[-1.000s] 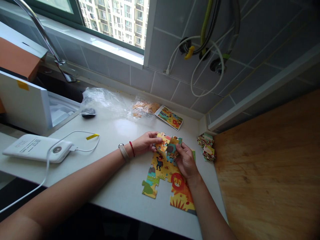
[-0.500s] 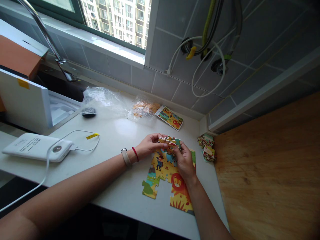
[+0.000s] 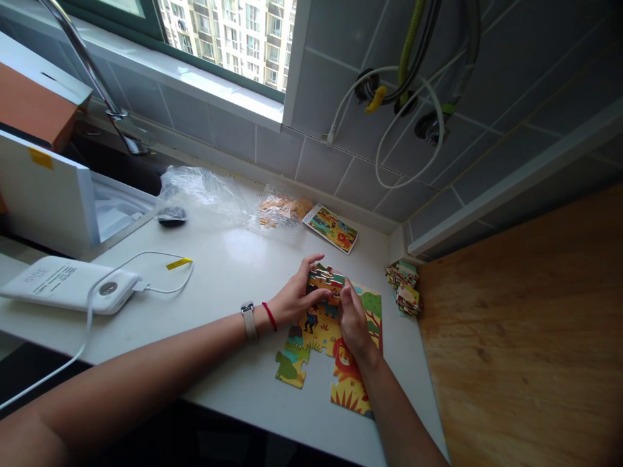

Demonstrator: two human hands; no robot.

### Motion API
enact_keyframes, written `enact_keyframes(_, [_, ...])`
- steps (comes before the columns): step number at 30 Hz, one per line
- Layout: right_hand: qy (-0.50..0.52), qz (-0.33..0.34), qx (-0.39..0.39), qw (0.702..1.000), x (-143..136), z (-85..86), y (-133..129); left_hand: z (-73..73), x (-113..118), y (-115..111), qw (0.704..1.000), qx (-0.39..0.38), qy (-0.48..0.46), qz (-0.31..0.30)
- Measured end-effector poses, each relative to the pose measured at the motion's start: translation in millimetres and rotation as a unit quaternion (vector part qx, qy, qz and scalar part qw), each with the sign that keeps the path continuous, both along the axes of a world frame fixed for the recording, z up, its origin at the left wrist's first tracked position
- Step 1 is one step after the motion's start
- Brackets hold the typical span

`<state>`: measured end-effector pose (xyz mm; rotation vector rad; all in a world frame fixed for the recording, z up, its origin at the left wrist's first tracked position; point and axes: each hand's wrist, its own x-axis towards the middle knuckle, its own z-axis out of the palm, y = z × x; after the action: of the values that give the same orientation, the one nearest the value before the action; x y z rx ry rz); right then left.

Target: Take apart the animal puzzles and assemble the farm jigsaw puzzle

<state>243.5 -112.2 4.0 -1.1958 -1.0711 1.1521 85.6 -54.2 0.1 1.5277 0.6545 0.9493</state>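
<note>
Between my two hands is a stack of jigsaw puzzle pieces (image 3: pixel 327 277), held above the counter. My left hand (image 3: pixel 298 292) grips the stack from the left, thumb across its near side. From the right, my right hand (image 3: pixel 354 321) closes on the same stack with its thumb up. Beneath them lies a partly joined jigsaw puzzle (image 3: pixel 318 331) with a lion, a small figure and green plants. A gap shows in its near edge, and my right hand and forearm cover part of its right side.
A pile of puzzle pieces (image 3: pixel 406 288) sits by the wooden board (image 3: pixel 516 324) on the right. Behind are a picture card (image 3: pixel 331 227), a plastic bag of orange pieces (image 3: pixel 285 207) and clear wrap (image 3: pixel 202 191). A white power bank (image 3: pixel 73 285) with its cable lies left.
The stack has been turned and squared between my hands, and its top looks different. My left hand has shifted slightly right and down; its index finger now stretches out behind the stack.
</note>
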Motion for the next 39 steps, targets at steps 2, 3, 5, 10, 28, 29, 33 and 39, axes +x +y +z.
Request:
enact_keyframes(2, [-0.044, 0.018, 0.021, 0.999, -1.1, 4.2, -0.3, -3.7, -1.3, -0.7, 0.997, 0.055, 0.050, -0.017])
enact_keyframes(3, [-0.071, 0.020, 0.030, 0.997, -1.4, 5.4, -0.1, -5.3, -2.2, -0.6, 0.993, 0.085, 0.071, -0.033])
enact_keyframes(5, [-0.120, 0.020, 0.041, 0.992, -1.0, 5.6, 0.8, -7.0, -4.7, 0.8, 0.982, 0.142, 0.103, -0.062])
enact_keyframes(10, [-0.141, -0.012, 0.066, 0.988, 2.4, 1.6, 3.5, -2.5, -13.2, 10.7, 0.977, 0.172, 0.107, -0.071])
enact_keyframes(28, [-0.076, -0.229, 0.052, 0.969, 30.5, -5.2, 17.8, -5.1, -32.7, 33.9, 0.920, 0.240, 0.296, -0.094])
enact_keyframes(29, [-0.039, -0.255, 0.051, 0.965, 34.4, -6.7, 20.7, -4.2, -32.5, 33.1, 0.917, 0.249, 0.296, -0.100])
enact_keyframes(33, [0.099, -0.276, 0.020, 0.956, 43.5, -10.5, 28.9, -0.3, -30.3, 29.5, 0.903, 0.257, 0.329, -0.103])
enact_keyframes(39, [0.144, -0.281, -0.012, 0.949, 44.7, -10.0, 30.0, 7.5, -32.2, 33.3, 0.910, 0.248, 0.320, -0.088])
